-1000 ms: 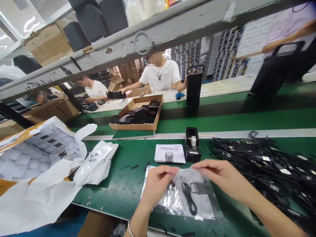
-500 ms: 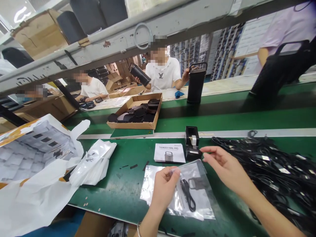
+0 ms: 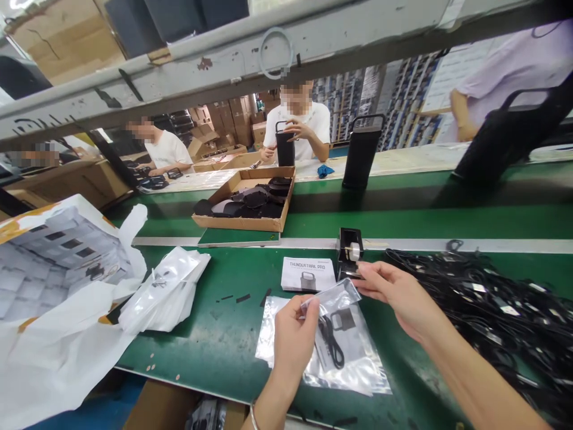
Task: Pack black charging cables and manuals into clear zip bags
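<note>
My left hand (image 3: 295, 331) pinches the top edge of a clear plastic bag (image 3: 353, 346). Inside the bag are a coiled black cable (image 3: 331, 343) and a printed sheet showing a handled device. The bag's flap is lifted toward my right hand (image 3: 389, 289), whose fingers are closed at the flap's corner, beside the black tape dispenser (image 3: 349, 251); whatever lies between its fingertips is too small to make out. More clear bags lie beneath. Behind them sits a stack of printed leaflets (image 3: 308, 275).
Black cables (image 3: 487, 298) are heaped at right. White bags (image 3: 165, 286) and an open sack (image 3: 58, 257) lie left. A carton of black parts (image 3: 246, 218) stands behind, near black handled devices (image 3: 362, 152). Co-workers sit across the bench under an overhead beam (image 3: 188, 71).
My right hand has moved slightly left, and the bag's flap is now raised. The co-worker opposite now holds one device upright with both hands, no longer touching the other one.
</note>
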`<action>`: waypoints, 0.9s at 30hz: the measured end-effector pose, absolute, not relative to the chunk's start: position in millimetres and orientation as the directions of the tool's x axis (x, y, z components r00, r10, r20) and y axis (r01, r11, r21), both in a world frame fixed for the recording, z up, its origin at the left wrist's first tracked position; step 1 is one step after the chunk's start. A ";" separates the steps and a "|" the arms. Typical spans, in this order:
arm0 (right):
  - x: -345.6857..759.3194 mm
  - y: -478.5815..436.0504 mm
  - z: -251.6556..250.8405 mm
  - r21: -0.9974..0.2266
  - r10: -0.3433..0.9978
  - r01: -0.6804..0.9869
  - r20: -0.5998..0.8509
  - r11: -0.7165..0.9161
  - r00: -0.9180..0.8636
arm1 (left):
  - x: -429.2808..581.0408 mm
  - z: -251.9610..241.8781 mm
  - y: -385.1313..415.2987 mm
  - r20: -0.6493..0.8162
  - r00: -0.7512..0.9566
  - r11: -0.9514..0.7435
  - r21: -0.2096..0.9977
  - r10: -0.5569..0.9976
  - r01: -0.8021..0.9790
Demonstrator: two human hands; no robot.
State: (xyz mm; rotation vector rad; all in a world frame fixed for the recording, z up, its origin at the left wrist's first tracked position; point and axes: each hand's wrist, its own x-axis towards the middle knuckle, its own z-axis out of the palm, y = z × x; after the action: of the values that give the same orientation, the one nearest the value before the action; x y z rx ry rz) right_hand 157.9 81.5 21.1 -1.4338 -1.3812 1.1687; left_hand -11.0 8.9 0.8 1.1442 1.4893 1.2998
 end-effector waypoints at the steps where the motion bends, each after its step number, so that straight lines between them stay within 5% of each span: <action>1: 157.9 77.2 17.2 -0.962 0.998 0.270 -0.060 -0.049 -0.030 | -11.9 0.8 8.7 -0.011 -0.245 0.041 0.992 0.970 0.117; 9: 177.7 57.5 -4.1 -0.800 0.995 0.599 0.092 0.049 0.040 | -15.8 2.0 5.6 -0.005 -0.296 0.045 0.990 0.955 0.130; 14: 163.9 26.3 23.9 -0.942 0.927 0.334 -0.131 -0.007 -0.350 | -8.4 6.6 2.6 0.002 -0.266 0.032 0.992 0.964 0.125; 18: 137.2 23.4 33.0 -0.954 0.915 0.277 -0.209 -0.113 -0.344 | -1.0 15.5 -2.8 0.009 -0.271 0.031 0.989 0.963 0.146; 23: 130.6 35.1 24.8 -0.864 0.902 0.478 -0.321 -0.155 -0.288 | 2.4 19.6 -7.9 -0.037 -0.228 0.050 0.997 0.973 0.053; 27: 137.8 29.0 20.0 -0.649 0.964 0.761 -0.193 0.012 -0.181 | -3.3 11.3 -8.2 -0.087 -0.249 0.078 0.996 0.965 -0.046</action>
State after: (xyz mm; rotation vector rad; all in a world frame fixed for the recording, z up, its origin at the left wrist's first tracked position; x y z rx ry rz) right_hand 137.8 29.0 20.0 -1.7794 -1.9899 0.9421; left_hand -3.3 -8.2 11.3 0.9895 1.4027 1.3449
